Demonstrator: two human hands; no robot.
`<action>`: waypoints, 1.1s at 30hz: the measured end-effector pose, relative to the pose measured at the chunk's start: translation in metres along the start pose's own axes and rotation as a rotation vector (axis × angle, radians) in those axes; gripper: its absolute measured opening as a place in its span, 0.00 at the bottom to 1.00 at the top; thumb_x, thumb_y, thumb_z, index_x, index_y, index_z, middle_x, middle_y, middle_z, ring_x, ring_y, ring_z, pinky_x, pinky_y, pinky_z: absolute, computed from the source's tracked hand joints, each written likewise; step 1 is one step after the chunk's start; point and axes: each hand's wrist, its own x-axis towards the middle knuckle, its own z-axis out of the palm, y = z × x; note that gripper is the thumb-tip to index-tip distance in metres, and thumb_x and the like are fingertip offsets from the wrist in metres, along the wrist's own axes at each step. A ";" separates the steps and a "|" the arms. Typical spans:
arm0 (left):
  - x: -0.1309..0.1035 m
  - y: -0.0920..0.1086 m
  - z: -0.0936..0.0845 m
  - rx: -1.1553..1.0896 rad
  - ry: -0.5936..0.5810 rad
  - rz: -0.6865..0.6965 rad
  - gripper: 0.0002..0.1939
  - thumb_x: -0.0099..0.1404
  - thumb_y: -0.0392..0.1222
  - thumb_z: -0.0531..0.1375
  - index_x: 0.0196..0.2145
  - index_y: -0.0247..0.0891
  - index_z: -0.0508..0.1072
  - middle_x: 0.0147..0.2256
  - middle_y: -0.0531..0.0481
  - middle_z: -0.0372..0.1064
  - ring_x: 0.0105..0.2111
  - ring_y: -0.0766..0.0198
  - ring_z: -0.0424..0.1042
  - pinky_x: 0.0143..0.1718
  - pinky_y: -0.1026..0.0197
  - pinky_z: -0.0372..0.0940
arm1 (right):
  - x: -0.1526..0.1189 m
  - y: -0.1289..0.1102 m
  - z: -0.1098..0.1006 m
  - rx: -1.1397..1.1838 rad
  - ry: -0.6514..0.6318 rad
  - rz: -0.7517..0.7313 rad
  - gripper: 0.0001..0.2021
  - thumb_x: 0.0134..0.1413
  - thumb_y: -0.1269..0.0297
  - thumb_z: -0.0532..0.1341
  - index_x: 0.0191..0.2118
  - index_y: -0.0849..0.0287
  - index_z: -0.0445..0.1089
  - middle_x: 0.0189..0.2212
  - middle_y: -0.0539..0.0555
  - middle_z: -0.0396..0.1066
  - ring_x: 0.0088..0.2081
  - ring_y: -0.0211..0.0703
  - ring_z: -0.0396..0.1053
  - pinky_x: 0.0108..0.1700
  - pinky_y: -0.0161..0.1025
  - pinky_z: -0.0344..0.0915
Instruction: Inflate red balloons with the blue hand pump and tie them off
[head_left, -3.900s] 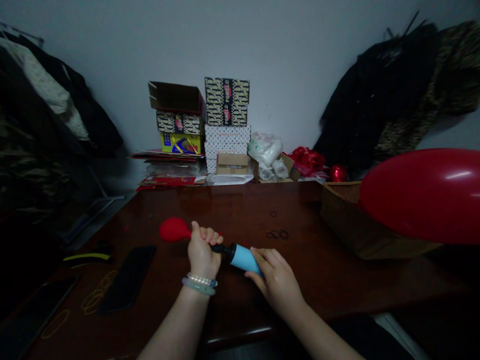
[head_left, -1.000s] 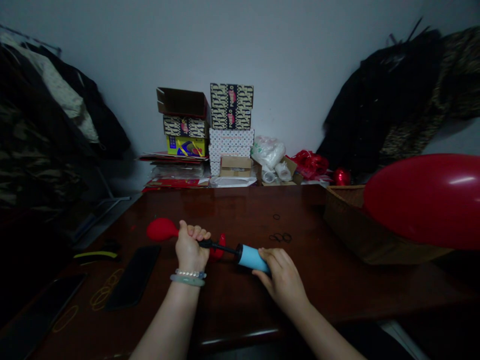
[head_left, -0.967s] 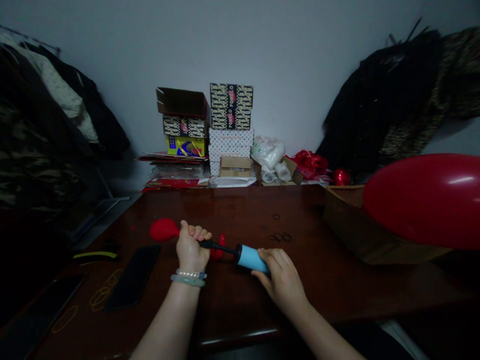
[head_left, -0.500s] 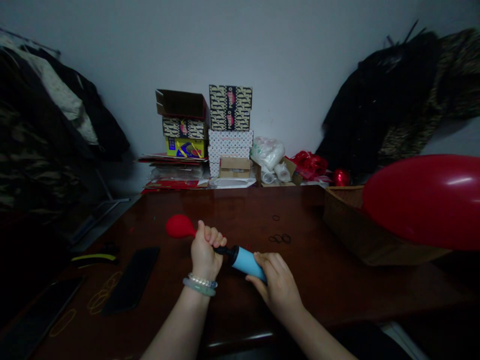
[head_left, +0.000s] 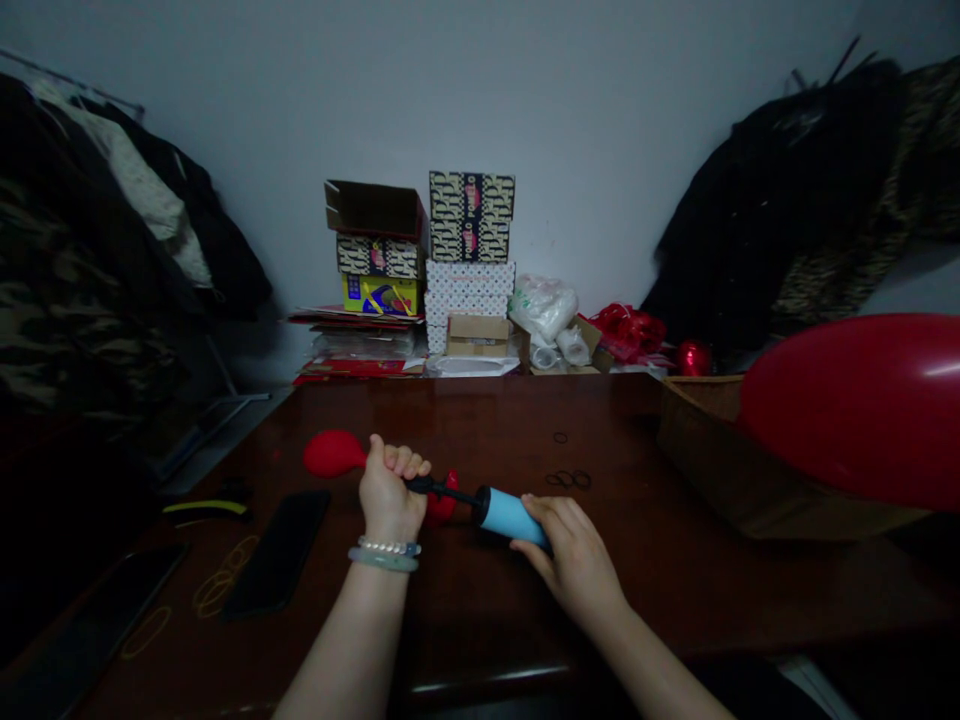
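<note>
My left hand (head_left: 391,490) is closed around the black front end of a hand balloon pump and the neck of a small, partly filled red balloon (head_left: 334,454), which sticks out to the left. My right hand (head_left: 574,548) grips the pump's light blue barrel (head_left: 511,514). Between my hands a length of the pump's thin black rod shows. Behind the rod lies a small red thing (head_left: 444,503), partly hidden, perhaps a flat balloon. The pump is held above the dark wooden table (head_left: 465,430), tilted down to the right.
At right, a big red balloon (head_left: 862,410) rests in a brown basket (head_left: 720,490). Black rubber bands (head_left: 568,480) lie mid-table. On the left are a dark phone (head_left: 277,555), yellow rubber bands (head_left: 221,585) and a yellow-black tool (head_left: 206,508). Stacked boxes (head_left: 471,220) stand behind.
My hands have moved apart, baring more of the black rod. The left hand and small balloon shifted left; the red thing behind the rod shows more. The view turned slightly left.
</note>
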 end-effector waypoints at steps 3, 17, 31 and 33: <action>-0.004 -0.005 0.001 0.002 0.013 -0.011 0.23 0.65 0.46 0.55 0.18 0.38 0.48 0.14 0.60 0.43 0.13 0.74 0.46 0.16 0.67 0.49 | -0.004 -0.001 0.003 -0.020 0.018 -0.008 0.19 0.55 0.62 0.62 0.51 0.61 0.63 0.43 0.60 0.70 0.43 0.51 0.67 0.46 0.50 0.68; -0.022 -0.038 0.007 0.024 -0.030 -0.081 0.25 0.62 0.51 0.58 0.18 0.38 0.49 0.14 0.60 0.44 0.13 0.74 0.46 0.16 0.67 0.49 | -0.006 -0.012 0.003 -0.024 0.059 -0.001 0.17 0.57 0.61 0.60 0.51 0.60 0.62 0.41 0.60 0.69 0.42 0.52 0.67 0.44 0.52 0.68; -0.003 0.001 0.004 -0.004 0.003 0.035 0.25 0.64 0.52 0.56 0.18 0.38 0.48 0.13 0.60 0.43 0.13 0.73 0.45 0.16 0.67 0.49 | 0.000 0.008 -0.004 -0.045 0.066 -0.025 0.21 0.55 0.61 0.62 0.54 0.59 0.63 0.45 0.60 0.70 0.45 0.51 0.67 0.48 0.50 0.68; -0.006 -0.001 0.004 -0.005 -0.028 0.032 0.26 0.63 0.52 0.57 0.17 0.38 0.47 0.13 0.60 0.43 0.13 0.73 0.45 0.16 0.67 0.49 | -0.001 0.006 -0.003 -0.054 0.069 -0.018 0.20 0.55 0.60 0.62 0.52 0.59 0.64 0.43 0.60 0.71 0.44 0.51 0.68 0.46 0.51 0.68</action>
